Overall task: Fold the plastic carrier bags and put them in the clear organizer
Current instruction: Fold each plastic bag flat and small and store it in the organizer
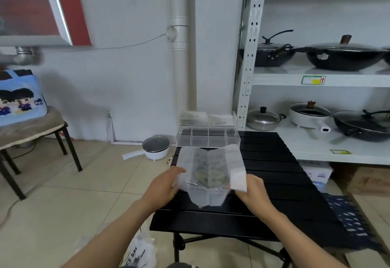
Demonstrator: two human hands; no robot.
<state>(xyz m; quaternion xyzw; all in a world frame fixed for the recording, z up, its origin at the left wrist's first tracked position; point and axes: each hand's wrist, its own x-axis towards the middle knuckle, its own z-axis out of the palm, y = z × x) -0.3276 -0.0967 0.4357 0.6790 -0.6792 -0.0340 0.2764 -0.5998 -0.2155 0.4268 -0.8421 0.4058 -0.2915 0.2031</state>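
Note:
A translucent white plastic carrier bag (pixel 209 168) with a round grey print is held up over the black slatted table (pixel 274 175). My left hand (pixel 168 185) grips its lower left edge. My right hand (pixel 251 189) pinches its lower right edge, where a flap is folded over. The clear organizer (pixel 207 139), with several compartments, stands at the table's far edge just beyond the bag, its lid up behind it. More plastic bags (pixel 139 248) lie on the floor near my left forearm.
A white metal shelf rack (pixel 316 80) with black woks and pots stands to the right. A white electric pot (pixel 155 147) sits on the tiled floor left of the table. A chair (pixel 31 132) with a blue cushion is at far left.

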